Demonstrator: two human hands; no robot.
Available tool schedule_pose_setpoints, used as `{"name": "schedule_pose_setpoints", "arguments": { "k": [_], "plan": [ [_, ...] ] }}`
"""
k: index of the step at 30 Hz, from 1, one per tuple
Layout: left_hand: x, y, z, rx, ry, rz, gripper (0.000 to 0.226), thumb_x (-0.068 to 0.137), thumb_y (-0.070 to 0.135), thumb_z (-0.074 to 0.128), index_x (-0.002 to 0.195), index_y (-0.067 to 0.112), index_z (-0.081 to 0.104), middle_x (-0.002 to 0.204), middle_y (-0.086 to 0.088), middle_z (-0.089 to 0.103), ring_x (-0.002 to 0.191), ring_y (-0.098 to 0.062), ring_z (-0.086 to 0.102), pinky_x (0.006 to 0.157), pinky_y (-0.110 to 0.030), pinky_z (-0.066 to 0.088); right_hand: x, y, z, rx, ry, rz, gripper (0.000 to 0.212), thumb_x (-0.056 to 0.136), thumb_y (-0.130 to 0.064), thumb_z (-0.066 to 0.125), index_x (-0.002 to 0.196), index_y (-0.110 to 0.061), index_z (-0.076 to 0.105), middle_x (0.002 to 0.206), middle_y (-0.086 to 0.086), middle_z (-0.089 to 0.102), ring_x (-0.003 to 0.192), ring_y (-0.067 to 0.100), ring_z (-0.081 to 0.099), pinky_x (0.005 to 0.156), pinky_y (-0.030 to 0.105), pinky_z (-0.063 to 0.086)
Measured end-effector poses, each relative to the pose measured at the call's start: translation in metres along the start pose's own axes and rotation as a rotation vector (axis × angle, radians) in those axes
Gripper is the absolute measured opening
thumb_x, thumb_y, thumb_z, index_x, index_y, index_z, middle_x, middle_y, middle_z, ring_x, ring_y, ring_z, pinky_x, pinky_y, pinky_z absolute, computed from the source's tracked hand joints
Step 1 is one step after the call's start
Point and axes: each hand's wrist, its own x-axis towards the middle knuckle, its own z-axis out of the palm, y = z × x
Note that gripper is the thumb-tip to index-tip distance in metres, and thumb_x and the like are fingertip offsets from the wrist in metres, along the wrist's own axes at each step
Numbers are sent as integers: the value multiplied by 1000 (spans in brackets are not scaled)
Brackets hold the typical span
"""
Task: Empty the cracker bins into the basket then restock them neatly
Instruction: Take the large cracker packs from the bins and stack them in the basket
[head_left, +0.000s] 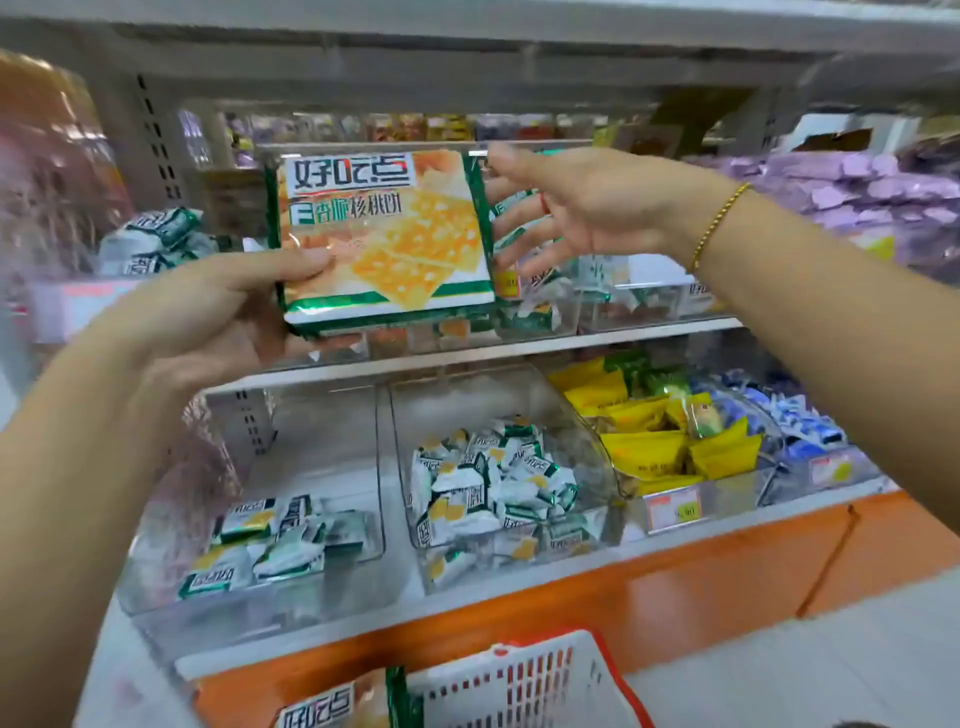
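Gripping the cracker pack (384, 234), left hand (208, 317); right hand (587, 208) splayed wide beside it.

The cracker pack (384, 234) is green-edged white with yellow crackers; the basket (524, 680) white with red rim; neighbouring packets (649, 441) yellow.

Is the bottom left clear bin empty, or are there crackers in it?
Not empty. The bottom left bin holds a handful of small cracker packets along its front; the back is bare.

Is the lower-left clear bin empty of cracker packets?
No, the lower-left bin holds several small green-and-white cracker packets lying near its front.
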Motion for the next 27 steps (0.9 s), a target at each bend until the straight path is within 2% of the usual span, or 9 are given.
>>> {"name": "schedule_pose_setpoints", "arguments": {
  "k": [4, 7, 11, 13, 15, 20, 22, 24, 27],
  "plan": [
    [-63, -28, 40, -17, 46, -25, 67, 59, 30, 77, 122, 11, 62, 120, -9, 66, 106, -26, 66, 82, -44, 57, -33, 27, 46, 185, -97, 73, 13, 81, -29, 61, 82, -22, 71, 81, -10, 72, 72, 4, 67, 64, 21, 56],
    [-100, -54, 47, -103, 55, -86, 38, 67, 26, 68, 104, 16, 71, 104, -6, 72, 86, -20, 72, 61, -33, 60, -50, 59, 82, 389, -133, 191, 24, 78, -30, 60, 100, -21, 65, 92, -6, 74, 76, 9, 70, 62, 20, 57],
    [-142, -101, 39, -116, 32, -312, 48, 53, 33, 89, 96, 15, 77, 108, -10, 71, 90, -22, 72, 62, -33, 59, -70, 107, 138, 566, -174, 392, 32, 79, -27, 61, 110, -19, 62, 97, 0, 75, 72, 11, 72, 63, 23, 60],
    [-166, -127, 30, -96, 76, -386, 27, 69, 33, 74, 89, 16, 79, 100, -7, 73, 84, -18, 72, 61, -27, 58, -85, 130, 166, 629, -211, 461, 34, 78, -23, 62, 111, -13, 62, 97, 5, 74, 75, 15, 72, 62, 26, 60],
    [-188, -157, 16, -31, 194, -452, 25, 83, 29, 56, 93, 15, 74, 96, -7, 71, 81, -18, 69, 64, -26, 58, -102, 152, 193, 645, -261, 529, 32, 75, -22, 62, 105, -11, 63, 94, 5, 75, 75, 16, 72, 64, 27, 60],
    [-251, -263, -17, 315, 566, -816, 21, 91, 24, 63, 92, 3, 64, 87, -12, 59, 70, -21, 56, 67, -29, 48, -147, 207, 251, 556, -370, 673, 34, 81, -21, 65, 112, -7, 64, 102, 7, 73, 75, 17, 70, 61, 24, 57],
    [-270, -299, -20, 493, 558, -987, 37, 91, 27, 63, 107, -6, 58, 93, -12, 54, 77, -23, 51, 68, -30, 43, -165, 225, 272, 580, -416, 760, 37, 84, -21, 65, 118, -9, 61, 114, 9, 71, 89, 21, 71, 72, 28, 58],
    [-280, -317, -15, 606, 484, -1066, 41, 93, 28, 59, 115, -5, 51, 97, -14, 55, 84, -24, 51, 70, -30, 43, -179, 242, 292, 590, -474, 829, 30, 88, -19, 65, 116, -12, 60, 116, 7, 69, 83, 16, 71, 68, 26, 56],
    [-284, -329, -11, 541, 404, -1070, 34, 92, 27, 57, 109, -3, 55, 103, -14, 60, 90, -24, 58, 73, -32, 48, -191, 263, 316, 576, -498, 909, 14, 91, -17, 63, 105, -13, 60, 94, 2, 74, 75, 13, 70, 69, 27, 55]
  ]
}}
